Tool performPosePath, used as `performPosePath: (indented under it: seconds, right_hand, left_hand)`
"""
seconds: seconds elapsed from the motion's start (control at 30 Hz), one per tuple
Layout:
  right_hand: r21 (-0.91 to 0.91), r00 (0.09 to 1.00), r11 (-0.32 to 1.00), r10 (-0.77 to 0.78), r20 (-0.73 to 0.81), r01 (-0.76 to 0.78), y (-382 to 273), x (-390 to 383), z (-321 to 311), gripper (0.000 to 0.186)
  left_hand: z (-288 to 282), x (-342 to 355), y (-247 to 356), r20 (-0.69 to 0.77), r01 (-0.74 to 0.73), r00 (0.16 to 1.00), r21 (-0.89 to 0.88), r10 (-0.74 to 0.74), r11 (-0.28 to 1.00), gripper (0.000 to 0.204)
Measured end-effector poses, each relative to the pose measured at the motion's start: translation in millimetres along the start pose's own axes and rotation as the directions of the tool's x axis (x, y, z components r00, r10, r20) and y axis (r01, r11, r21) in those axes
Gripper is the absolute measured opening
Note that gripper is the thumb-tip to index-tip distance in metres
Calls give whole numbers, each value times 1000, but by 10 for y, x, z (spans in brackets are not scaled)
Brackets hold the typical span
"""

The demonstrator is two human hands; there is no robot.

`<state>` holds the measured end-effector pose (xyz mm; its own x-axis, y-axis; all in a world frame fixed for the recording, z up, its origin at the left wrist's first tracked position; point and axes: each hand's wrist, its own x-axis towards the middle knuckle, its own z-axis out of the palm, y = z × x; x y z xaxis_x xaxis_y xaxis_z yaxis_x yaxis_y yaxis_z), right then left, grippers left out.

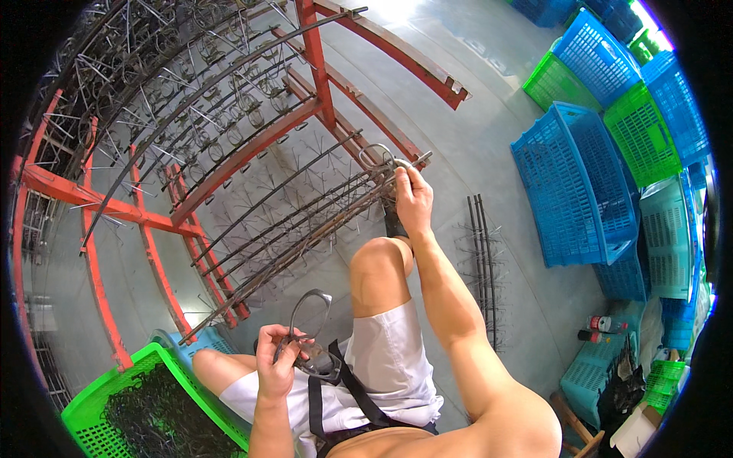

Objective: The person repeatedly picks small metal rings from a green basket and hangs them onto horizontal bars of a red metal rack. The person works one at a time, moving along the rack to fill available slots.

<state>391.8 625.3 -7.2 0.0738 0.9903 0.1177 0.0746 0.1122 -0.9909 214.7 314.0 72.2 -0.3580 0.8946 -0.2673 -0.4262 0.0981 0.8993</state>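
My left hand (276, 360) is closed on dark eyeglass frames (314, 371), held above my lap with one rim pointing up. Farther out, past my raised knee, my right hand (414, 200) pinches a grey eyeglass frame (376, 155). That frame is at the right end of the dark hanging rods (305, 237), which carry thin wire hooks. My fingers hide part of it, and I cannot tell whether it hangs on a hook. The rods rest across a red metal rack (252, 141).
More rods with hanging frames (252, 99) fill the rack's upper left. A green basket (84, 412) of thin black pieces (164, 408) stands at lower left. Loose hooked rods (482, 252) lie on the floor to the right, before stacked blue crates (546, 191) and bottles (607, 324).
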Motion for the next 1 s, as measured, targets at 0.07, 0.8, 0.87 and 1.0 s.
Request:
performPosePath:
  seconds: [0.07,0.8,0.87,1.0]
  right_hand:
    - [-33,999,999,-34,-30,33,7,39,15,21]
    - [165,321,886,-323,890,432,-1272,-1185,-177,28]
    - [220,385,806,-478,789,549,-1135,-972,-183,17]
    - [416,963,888,94,254,-197,-622,-737,71,5]
  left_hand:
    - [-3,-4,-6,-12,13,1000,19,-12,1000,15]
    - [180,206,322,280,-518,847,622,451,586,35]
    - [131,193,285,28,-412,901,364,433,835,48]
    - [-30,144,255,-237,-308,936,-187,261,933,63]
